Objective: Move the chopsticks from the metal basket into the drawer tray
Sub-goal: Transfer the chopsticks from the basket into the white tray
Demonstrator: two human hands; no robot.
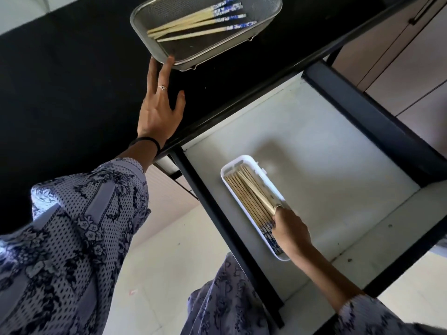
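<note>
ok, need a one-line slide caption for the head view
Right hand lays chopsticks in the white drawer tray; left hand touches the metal basket still holding several.

A black counter (72,68) filled the upper left. Below it stood an open drawer (314,146) with a pale floor and dark frame. Beige cabinet doors (399,59) lay at upper right. The floor (164,250) was light tile, brightly lit.
</note>
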